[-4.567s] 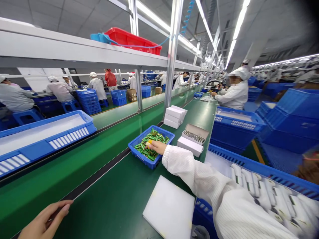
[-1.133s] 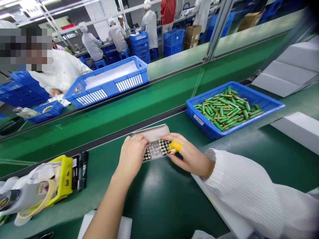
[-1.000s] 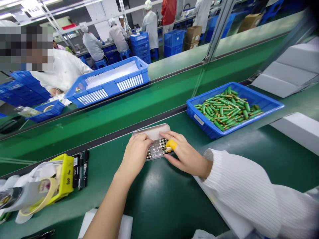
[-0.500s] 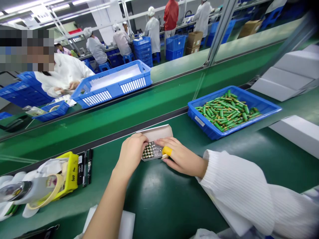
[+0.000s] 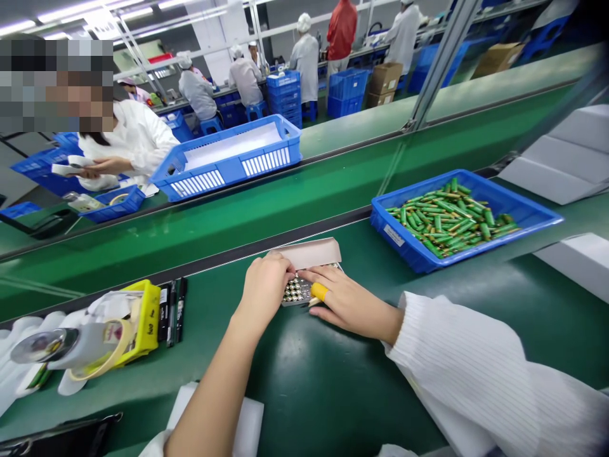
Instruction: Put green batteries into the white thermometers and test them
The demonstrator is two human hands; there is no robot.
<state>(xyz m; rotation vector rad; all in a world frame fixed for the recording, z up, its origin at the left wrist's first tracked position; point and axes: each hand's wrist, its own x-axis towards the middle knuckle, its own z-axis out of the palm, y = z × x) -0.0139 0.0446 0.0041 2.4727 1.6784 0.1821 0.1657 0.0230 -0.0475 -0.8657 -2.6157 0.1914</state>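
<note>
A small white cardboard box with its lid point(image 5: 311, 254) raised stands in front of me on the green table. Rows of small green cylindrical batteries point(image 5: 294, 291) stand on end in a clear tray inside it, their metal ends up. My left hand point(image 5: 269, 285) is at the box's left side, its fingers curled in and fingertips at the back rows; whatever they pinch is hidden. Over the right part of the tray lies my right hand point(image 5: 349, 303), fingers stretched out and apart, with a yellow band point(image 5: 320, 291) round one finger.
A blue tray point(image 5: 409, 249) heaped with green batteries stands right. Left are a yellow basket point(image 5: 151, 317), markers point(image 5: 179, 310) and a tape roll point(image 5: 124, 339). White boxes point(image 5: 578, 263) lie far right. Across the green channel, a co-worker point(image 5: 143, 133) sits behind a blue crate point(image 5: 200, 184).
The view has shifted slightly, moving the table things rightward. My right hand covers more of the tray's middle. The co-worker across now holds up white pieces.
</note>
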